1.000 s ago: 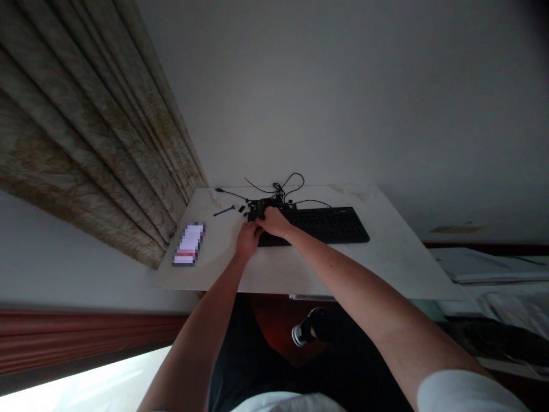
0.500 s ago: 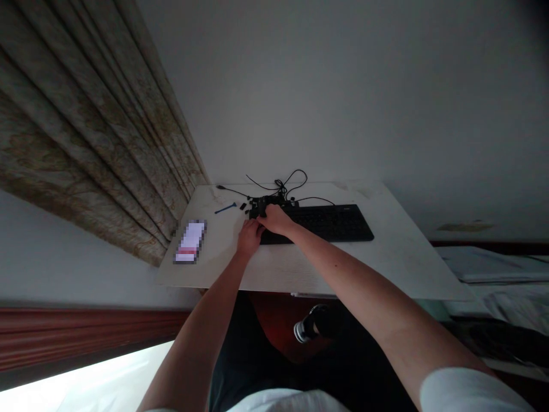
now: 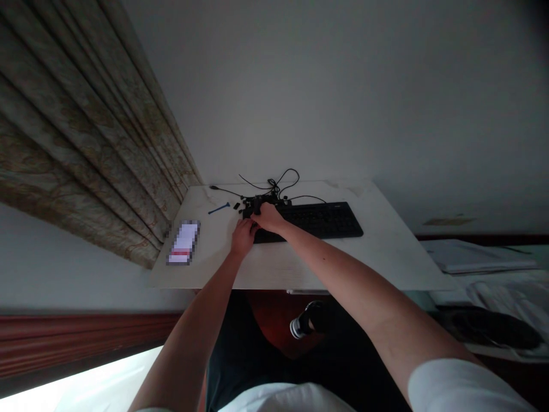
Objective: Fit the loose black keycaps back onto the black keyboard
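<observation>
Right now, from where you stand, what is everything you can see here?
Keyboard: one, black, on the table.
Loose keycaps: several, black, by the keyboard's left end.
Cable: one, black, looped behind the keyboard.
Slim tool: one, blue, left of the keycaps.
Phone: one, screen blurred, at the table's left.
Table: one, white, before the person.
Curtain: one, patterned beige, far left.
Shoe: one, black and white, below the table.
Left hand: at the keyboard's left corner.
Right hand: on the keyboard's left end.
</observation>
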`<state>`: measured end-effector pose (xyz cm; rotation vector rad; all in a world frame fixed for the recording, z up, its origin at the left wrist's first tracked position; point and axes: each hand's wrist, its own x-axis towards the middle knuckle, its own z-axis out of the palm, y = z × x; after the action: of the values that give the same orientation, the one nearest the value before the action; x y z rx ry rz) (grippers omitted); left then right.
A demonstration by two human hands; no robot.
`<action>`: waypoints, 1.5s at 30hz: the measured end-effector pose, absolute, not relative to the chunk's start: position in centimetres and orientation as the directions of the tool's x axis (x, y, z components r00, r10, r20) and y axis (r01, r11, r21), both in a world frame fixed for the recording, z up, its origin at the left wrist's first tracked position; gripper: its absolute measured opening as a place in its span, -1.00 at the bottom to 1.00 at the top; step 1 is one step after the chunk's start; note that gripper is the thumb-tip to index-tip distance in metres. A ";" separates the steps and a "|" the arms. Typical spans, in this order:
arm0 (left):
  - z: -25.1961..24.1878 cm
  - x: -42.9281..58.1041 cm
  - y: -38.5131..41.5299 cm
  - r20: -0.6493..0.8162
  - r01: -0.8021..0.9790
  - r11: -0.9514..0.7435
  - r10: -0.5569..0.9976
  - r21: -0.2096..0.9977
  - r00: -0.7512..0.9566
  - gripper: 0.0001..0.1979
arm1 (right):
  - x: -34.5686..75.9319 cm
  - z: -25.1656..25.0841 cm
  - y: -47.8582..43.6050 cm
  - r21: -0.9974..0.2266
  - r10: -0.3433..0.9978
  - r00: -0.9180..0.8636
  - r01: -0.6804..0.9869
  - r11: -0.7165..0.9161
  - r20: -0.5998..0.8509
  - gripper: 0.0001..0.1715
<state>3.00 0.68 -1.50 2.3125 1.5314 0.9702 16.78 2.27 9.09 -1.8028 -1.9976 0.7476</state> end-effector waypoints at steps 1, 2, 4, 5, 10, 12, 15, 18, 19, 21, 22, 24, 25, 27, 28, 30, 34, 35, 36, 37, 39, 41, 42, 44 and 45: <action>-1.5 3.0 0.7 0.408 0.747 -0.440 0.879 0.499 0.245 -0.86 | 16.8 9.1 2.2 -0.591 0.987 -0.140 0.804 0.065 -0.082 -0.74; -1.6 3.0 0.7 0.406 0.749 -0.438 0.880 0.497 0.245 -0.86 | 16.8 9.1 2.1 -0.591 0.986 -0.151 0.803 0.077 -0.076 -0.74; -1.6 3.0 0.8 0.401 0.753 -0.435 0.882 0.493 0.247 -0.86 | 16.8 9.1 2.0 -0.586 0.982 -0.173 0.804 0.099 -0.071 -0.73; -1.6 3.0 0.8 0.399 0.755 -0.433 0.883 0.492 0.247 -0.86 | 16.8 9.1 2.0 -0.580 0.981 -0.184 0.807 0.110 -0.070 -0.73; -1.6 2.9 0.9 0.387 0.761 -0.423 0.889 0.492 0.244 -0.85 | 16.7 9.3 1.9 -0.549 0.973 -0.215 0.825 0.137 -0.080 -0.72; -1.6 2.9 0.9 0.381 0.764 -0.418 0.892 0.491 0.243 -0.85 | 16.7 9.3 2.0 -0.546 0.972 -0.222 0.825 0.144 -0.079 -0.72; -1.7 2.9 0.9 0.365 0.778 -0.399 0.901 0.486 0.235 -0.85 | 16.6 9.1 2.1 -0.545 0.976 -0.207 0.828 0.136 -0.071 -0.73; -1.7 2.9 1.0 0.350 0.793 -0.391 0.906 0.468 0.240 -0.83 | 16.6 9.0 2.3 -0.552 0.974 -0.217 0.821 0.146 -0.064 -0.73; -1.7 2.9 1.0 0.351 0.795 -0.395 0.904 0.461 0.246 -0.82 | 16.6 8.9 2.3 -0.555 0.973 -0.223 0.818 0.154 -0.060 -0.73; -1.8 2.9 1.0 0.359 0.792 -0.414 0.895 0.448 0.265 -0.79 | 16.7 8.8 2.2 -0.561 0.973 -0.225 0.813 0.157 -0.055 -0.73; -1.8 2.9 1.1 0.365 0.789 -0.426 0.890 0.443 0.275 -0.79 | 16.8 8.7 2.1 -0.565 0.974 -0.221 0.811 0.153 -0.054 -0.73; -1.9 2.8 1.3 0.372 0.782 -0.446 0.880 0.436 0.294 -0.79 | 16.9 8.7 1.8 -0.576 0.977 -0.209 0.805 0.142 -0.052 -0.74; -2.0 2.8 1.5 0.374 0.779 -0.451 0.878 0.435 0.299 -0.79 | 16.9 8.8 1.7 -0.583 0.978 -0.201 0.801 0.135 -0.050 -0.75; -2.0 2.8 1.7 0.374 0.773 -0.456 0.876 0.441 0.304 -0.81 | 16.8 9.6 1.8 -0.610 0.981 -0.192 0.781 0.132 -0.033 -0.74; -2.1 2.8 1.8 0.372 0.768 -0.460 0.876 0.446 0.308 -0.82 | 16.7 10.4 2.0 -0.626 0.980 -0.197 0.767 0.141 -0.021 -0.72; -2.0 2.8 1.7 0.364 0.755 -0.468 0.875 0.460 0.320 -0.84 | 16.4 12.4 2.8 -0.648 0.973 -0.230 0.740 0.178 0.005 -0.73; -1.7 3.0 1.1 0.373 0.736 -0.447 0.885 0.508 0.280 -0.84 | 16.6 16.4 4.7 -0.616 0.970 -0.243 0.760 0.207 0.026 -0.82; -1.6 3.0 0.9 0.379 0.730 -0.440 0.887 0.522 0.263 -0.83 | 17.1 16.8 4.9 -0.632 0.974 -0.221 0.750 0.195 0.038 -0.82; -1.5 3.0 0.7 0.386 0.722 -0.436 0.888 0.537 0.249 -0.82 | 17.8 16.9 5.1 -0.660 0.981 -0.190 0.731 0.173 0.047 -0.81; -1.4 3.0 0.6 0.392 0.711 -0.436 0.888 0.552 0.240 -0.82 | 18.8 16.6 5.1 -0.699 0.987 -0.148 0.701 0.143 0.053 -0.79; -1.3 2.9 0.4 0.409 0.684 -0.429 0.889 0.590 0.205 -0.80 | 21.5 15.1 4.7 -0.793 0.998 -0.040 0.606 0.065 0.051 -0.75; -1.2 2.8 0.4 0.430 0.662 -0.408 0.892 0.628 0.142 -0.79 | 24.9 13.0 4.0 -0.875 0.993 0.104 0.484 -0.008 0.049 -0.76; -1.3 2.7 0.5 0.437 0.656 -0.395 0.893 0.643 0.110 -0.78 | 26.9 11.8 3.6 -0.913 0.982 0.182 0.405 -0.037 0.041 -0.77; -1.3 2.7 0.5 0.442 0.653 -0.368 0.895 0.661 0.057 -0.77 | 31.1 9.7 2.4 -0.972 0.934 0.356 0.231 -0.054 0.033 -0.77; -1.3 2.7 0.6 0.440 0.655 -0.358 0.897 0.666 0.043 -0.76 | 33.3 8.8 1.8 -0.985 0.902 0.431 0.165 -0.053 0.024 -0.77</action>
<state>2.68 0.56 -1.34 2.0406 1.5810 1.2173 33.27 1.80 8.77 -1.5232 -0.9823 0.7940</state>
